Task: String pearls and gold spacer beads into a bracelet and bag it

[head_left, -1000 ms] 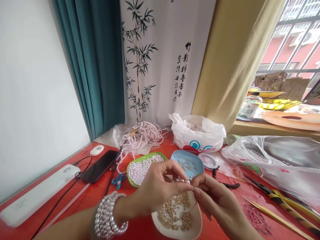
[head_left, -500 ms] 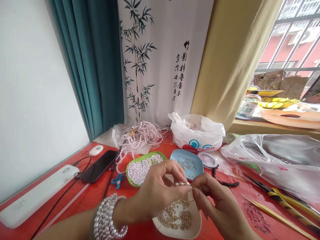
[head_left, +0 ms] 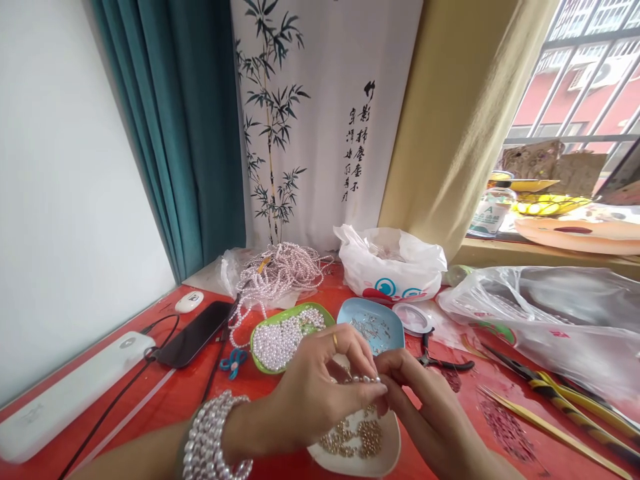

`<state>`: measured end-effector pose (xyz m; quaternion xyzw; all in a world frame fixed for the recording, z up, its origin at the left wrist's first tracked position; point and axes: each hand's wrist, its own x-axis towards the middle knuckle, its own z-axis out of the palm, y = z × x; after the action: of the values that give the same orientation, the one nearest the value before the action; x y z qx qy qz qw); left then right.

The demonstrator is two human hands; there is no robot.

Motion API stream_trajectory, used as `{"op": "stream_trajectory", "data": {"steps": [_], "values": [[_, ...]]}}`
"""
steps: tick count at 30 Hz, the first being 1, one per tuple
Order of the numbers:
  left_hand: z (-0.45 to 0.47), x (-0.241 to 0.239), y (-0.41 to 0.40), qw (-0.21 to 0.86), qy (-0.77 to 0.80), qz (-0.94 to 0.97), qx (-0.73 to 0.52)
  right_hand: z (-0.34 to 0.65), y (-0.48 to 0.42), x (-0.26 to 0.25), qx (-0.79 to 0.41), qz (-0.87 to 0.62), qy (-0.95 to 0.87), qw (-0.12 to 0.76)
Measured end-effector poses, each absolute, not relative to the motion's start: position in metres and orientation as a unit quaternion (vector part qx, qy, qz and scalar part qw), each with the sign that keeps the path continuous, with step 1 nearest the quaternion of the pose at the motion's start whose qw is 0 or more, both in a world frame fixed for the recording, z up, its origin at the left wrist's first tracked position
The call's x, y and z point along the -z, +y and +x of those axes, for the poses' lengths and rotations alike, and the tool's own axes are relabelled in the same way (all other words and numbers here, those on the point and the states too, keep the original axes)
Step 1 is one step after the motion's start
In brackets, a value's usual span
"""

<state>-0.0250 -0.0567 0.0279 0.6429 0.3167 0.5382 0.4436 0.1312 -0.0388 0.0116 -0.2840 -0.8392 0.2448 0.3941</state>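
Left hand (head_left: 320,390): pinching a short strand of pearly-white round beads (head_left: 367,379), lower centre.
Right hand (head_left: 423,403): at the strand's end; I cannot tell its grip.

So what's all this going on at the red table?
A person's left hand pinches a short row of pearly beads, with the right hand at one end; whatever that hand holds is too small to tell. Below is a cream dish of gold-coloured beads. Farther back are a green tray of white beads and a blue tray of tiny pieces.
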Motion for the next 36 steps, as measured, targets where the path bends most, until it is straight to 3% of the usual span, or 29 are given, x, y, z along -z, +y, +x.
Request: {"op": "stream_trajectory", "data": {"steps": [5, 17, 23, 29, 36], "values": [[-0.026, -0.026, -0.056, 0.415, 0.333, 0.647, -0.546, 0.131, -0.039, -0.008, -0.223, -0.290, -0.838, 0.404], [-0.027, -0.030, -0.058, 0.398, 0.349, 0.662, -0.531, 0.136, -0.037, -0.002, -0.044, -0.284, -0.854, 0.433], [-0.029, -0.033, -0.056, 0.381, 0.365, 0.678, -0.512, 0.140, -0.034, -0.014, 0.004, -0.267, -0.877, 0.399], [-0.033, -0.037, -0.052, 0.385, 0.383, 0.692, -0.476, 0.150, -0.028, -0.027, 0.032, -0.236, -0.905, 0.353], [-0.034, -0.042, -0.051, 0.307, 0.429, 0.723, -0.446, 0.152, -0.028, -0.033, -0.003, -0.265, -0.904, 0.335]]}}
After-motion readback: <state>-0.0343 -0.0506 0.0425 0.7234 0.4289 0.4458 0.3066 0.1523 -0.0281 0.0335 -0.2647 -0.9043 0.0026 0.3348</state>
